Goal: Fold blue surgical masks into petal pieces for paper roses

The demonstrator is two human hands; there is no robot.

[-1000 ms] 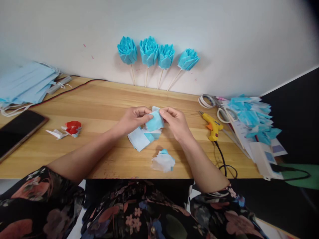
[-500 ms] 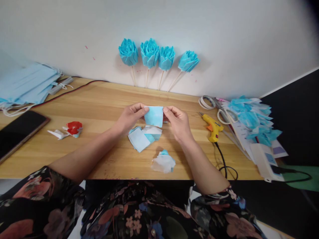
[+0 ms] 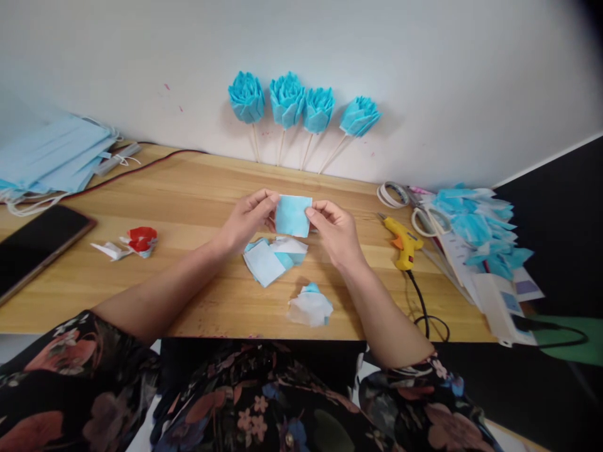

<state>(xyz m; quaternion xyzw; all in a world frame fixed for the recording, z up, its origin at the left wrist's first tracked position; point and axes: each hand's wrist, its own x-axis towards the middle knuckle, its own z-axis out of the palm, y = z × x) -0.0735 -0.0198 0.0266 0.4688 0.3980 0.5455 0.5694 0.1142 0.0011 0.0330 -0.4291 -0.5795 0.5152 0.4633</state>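
Note:
Between my two hands a light blue square of mask fabric [image 3: 293,216] is held up above the table. My left hand [image 3: 249,216] pinches its left edge between thumb and fingers. At the right edge, my right hand [image 3: 335,229] grips it the same way, with the thumb in front. Just below lies a small pile of white and blue fabric squares [image 3: 266,263], overlapping one another. Closer to my body rests a crumpled white and blue fabric piece [image 3: 309,307].
Several blue fabric flowers on sticks [image 3: 286,100] lean on the wall. A yellow glue gun [image 3: 404,243], scissors [image 3: 431,223], tape roll [image 3: 392,195] and blue fabric heap [image 3: 478,223] lie right. Left are face masks [image 3: 56,154], a phone [image 3: 40,245] and red-white scraps [image 3: 141,240].
The fabric square has been raised slightly and tilted a little, both hands still holding its edges. The whole view has shifted a little.

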